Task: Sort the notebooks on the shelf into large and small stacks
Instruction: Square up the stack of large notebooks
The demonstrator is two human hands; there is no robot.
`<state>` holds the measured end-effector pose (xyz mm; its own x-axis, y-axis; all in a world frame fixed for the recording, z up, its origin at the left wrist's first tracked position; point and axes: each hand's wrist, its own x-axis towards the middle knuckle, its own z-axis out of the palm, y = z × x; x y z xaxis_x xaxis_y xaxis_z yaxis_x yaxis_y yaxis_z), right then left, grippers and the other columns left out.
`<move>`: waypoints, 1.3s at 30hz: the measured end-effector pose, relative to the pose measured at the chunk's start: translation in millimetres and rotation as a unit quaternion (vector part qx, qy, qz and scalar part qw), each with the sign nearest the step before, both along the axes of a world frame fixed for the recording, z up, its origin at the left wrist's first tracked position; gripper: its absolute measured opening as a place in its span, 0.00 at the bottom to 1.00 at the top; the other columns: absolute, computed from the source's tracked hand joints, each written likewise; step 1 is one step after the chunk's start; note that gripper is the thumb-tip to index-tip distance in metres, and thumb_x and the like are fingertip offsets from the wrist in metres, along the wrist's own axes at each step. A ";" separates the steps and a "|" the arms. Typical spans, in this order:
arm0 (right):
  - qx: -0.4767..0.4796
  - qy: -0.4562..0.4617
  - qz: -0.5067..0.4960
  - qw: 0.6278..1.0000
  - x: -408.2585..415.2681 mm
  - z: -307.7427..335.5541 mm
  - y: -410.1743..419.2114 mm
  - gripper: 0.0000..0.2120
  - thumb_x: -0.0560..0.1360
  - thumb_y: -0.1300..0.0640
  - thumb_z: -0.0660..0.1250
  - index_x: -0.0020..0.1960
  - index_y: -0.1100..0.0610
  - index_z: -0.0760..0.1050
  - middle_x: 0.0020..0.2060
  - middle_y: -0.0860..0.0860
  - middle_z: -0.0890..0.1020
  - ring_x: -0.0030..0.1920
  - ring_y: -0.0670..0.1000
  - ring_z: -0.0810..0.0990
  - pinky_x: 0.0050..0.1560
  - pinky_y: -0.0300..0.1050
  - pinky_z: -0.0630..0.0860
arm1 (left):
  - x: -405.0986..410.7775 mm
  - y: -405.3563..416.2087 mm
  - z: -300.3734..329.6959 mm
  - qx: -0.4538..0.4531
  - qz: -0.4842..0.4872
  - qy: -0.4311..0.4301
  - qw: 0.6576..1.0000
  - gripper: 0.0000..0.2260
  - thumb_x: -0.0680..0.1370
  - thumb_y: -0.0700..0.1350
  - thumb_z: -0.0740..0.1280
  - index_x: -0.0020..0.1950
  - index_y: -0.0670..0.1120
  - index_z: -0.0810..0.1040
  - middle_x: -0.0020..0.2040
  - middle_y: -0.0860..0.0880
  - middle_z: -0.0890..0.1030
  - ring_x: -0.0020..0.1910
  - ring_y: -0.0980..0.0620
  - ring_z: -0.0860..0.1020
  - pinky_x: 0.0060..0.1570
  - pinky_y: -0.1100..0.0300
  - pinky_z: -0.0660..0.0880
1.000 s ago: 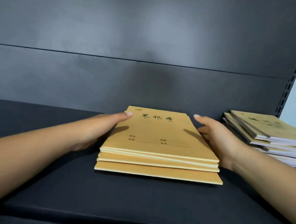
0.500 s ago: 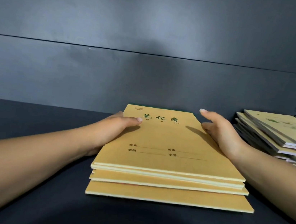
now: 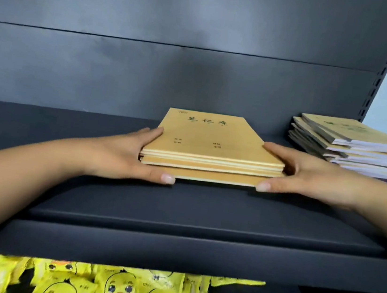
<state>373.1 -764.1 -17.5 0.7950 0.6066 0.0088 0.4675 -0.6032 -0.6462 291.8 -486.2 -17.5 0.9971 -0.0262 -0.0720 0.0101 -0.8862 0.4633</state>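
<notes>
- Left hand [image 3: 122, 154]: pressed flat against the left edge of the centre stack, fingers straight along its side, thumb extended across the near edge. Nothing is grasped; it serves as a side stop.
- Right hand [image 3: 304, 173]: mirrors the left on the stack's right edge, fingers straight, thumb laid along the front. Holds nothing; judged to be squaring the edges.
- Yellow duck packets [image 3: 95, 286]: nearest item, heaped on the level below the shelf; no part in the task.
- Shelf [image 3: 179, 208]: dark board carrying both stacks.
- Centre stack of notebooks [image 3: 210, 143]: tan covers, flat, mid-shelf between the two hands; lower copies jut forward slightly, hence the pressing.
- Right stack of notebooks [image 3: 350, 147]: at the shelf's right end, well apart from the centre stack, loosely fanned, apparently the other size group.
- Back panel [image 3: 148, 66]: dark wall behind both stacks.
</notes>
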 end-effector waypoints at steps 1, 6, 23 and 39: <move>0.013 -0.006 0.004 1.000 -2.3 0.3 0.6 0.55 0.48 0.34 0.76 0.71 0.48 0.62 0.56 0.31 0.73 0.57 0.34 0.74 0.65 0.35 0.65 | -1.1 0.2 -0.8 0.003 0.005 -0.009 1.000 0.61 0.46 0.79 0.61 0.75 0.60 0.44 0.69 0.66 0.56 0.66 0.64 0.61 0.64 0.67 0.57; -0.048 -0.123 -0.024 0.991 -1.6 -3.3 2.3 0.53 0.53 0.35 0.64 0.75 0.50 0.55 0.67 0.41 0.69 0.61 0.38 0.66 0.57 0.29 0.59 | 0.0 -2.7 -2.5 0.029 0.000 -0.057 0.998 0.58 0.49 0.78 0.58 0.75 0.58 0.48 0.61 0.66 0.61 0.58 0.65 0.63 0.51 0.76 0.60; 0.060 -0.110 -0.040 0.991 5.3 -4.4 3.6 0.41 0.57 0.41 0.65 0.69 0.53 0.68 0.61 0.41 0.74 0.60 0.38 0.71 0.62 0.30 0.61 | 7.4 6.8 -4.2 -0.166 -0.060 -0.092 0.980 0.32 0.50 0.72 0.71 0.51 0.62 0.75 0.50 0.68 0.80 0.49 0.69 0.78 0.42 0.81 0.68; 0.128 0.002 0.027 0.991 10.2 -9.3 -3.0 0.12 0.71 0.59 0.68 0.54 0.50 0.77 0.48 0.37 0.82 0.44 0.32 0.80 0.45 0.21 0.70 | 11.7 8.9 -6.0 -0.065 -0.027 -0.109 0.992 0.31 0.51 0.73 0.68 0.50 0.61 0.75 0.48 0.64 0.82 0.47 0.65 0.78 0.46 0.71 0.70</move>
<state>383.4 -767.1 -26.8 0.7618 0.6265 0.1645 0.4911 -0.3930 -0.7774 303.4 -477.4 -23.5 0.9855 -0.0756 0.1519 -0.1489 -0.8147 0.5604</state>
